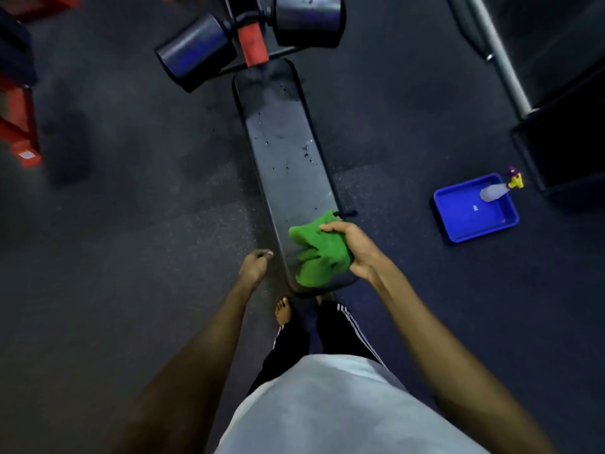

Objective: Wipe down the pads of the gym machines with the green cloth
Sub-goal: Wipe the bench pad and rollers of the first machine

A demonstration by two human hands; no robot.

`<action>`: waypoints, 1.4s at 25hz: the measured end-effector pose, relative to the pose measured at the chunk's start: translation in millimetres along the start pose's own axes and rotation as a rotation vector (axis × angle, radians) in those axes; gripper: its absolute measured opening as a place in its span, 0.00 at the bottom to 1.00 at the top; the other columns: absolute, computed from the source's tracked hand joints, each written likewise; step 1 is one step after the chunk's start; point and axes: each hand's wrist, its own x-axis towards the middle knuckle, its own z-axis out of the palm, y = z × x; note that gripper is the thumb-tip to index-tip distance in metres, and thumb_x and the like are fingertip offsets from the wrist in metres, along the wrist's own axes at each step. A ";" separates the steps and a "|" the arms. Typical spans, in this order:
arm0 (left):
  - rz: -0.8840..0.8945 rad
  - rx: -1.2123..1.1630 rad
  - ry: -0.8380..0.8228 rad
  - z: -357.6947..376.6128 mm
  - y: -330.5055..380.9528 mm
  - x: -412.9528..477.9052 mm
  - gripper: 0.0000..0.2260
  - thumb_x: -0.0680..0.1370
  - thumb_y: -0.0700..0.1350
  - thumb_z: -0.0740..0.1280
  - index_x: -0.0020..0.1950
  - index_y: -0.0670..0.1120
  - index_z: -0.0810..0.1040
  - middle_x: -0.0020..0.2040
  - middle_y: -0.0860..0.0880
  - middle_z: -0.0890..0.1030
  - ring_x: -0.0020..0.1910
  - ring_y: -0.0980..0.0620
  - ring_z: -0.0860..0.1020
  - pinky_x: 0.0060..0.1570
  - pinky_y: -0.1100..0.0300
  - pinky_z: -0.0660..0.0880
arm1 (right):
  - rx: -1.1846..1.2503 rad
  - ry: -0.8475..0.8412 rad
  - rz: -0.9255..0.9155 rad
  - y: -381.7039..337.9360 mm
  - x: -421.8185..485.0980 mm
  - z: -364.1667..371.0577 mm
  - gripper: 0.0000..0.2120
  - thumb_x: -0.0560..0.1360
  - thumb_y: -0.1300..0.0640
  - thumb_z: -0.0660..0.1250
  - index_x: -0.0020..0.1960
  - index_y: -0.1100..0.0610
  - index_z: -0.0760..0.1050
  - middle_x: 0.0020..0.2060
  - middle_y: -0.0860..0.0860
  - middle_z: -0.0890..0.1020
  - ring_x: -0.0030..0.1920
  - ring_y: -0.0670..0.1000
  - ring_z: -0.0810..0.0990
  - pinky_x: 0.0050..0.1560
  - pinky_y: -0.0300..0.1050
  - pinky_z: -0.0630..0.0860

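A long black bench pad (281, 139) runs away from me, with wet droplets scattered over its middle and far half. The crumpled green cloth (316, 253) lies on the pad's near end, and my right hand (352, 249) grips it from the right side. My left hand (255, 265) hangs just left of the pad's near edge, fingers loosely curled and holding nothing. Two black roller pads (196, 47) sit at the bench's far end on a red post (252, 44).
A blue tray (474, 211) with a spray bottle (494, 191) sits on the dark rubber floor to the right. A black box (563, 152) and grey bar (501, 57) stand at the far right. Red frame parts (19, 126) are at the left. My bare feet stand at the bench's near end.
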 end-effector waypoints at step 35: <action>0.638 0.267 0.008 -128.6 56.0 -102.8 0.15 0.72 0.38 0.77 0.54 0.53 0.84 0.48 0.52 0.84 0.52 0.49 0.82 0.48 0.64 0.75 | -1.424 0.306 -0.583 -62.6 -28.7 -26.1 0.15 0.68 0.57 0.79 0.53 0.51 0.83 0.44 0.48 0.82 0.52 0.52 0.81 0.48 0.39 0.70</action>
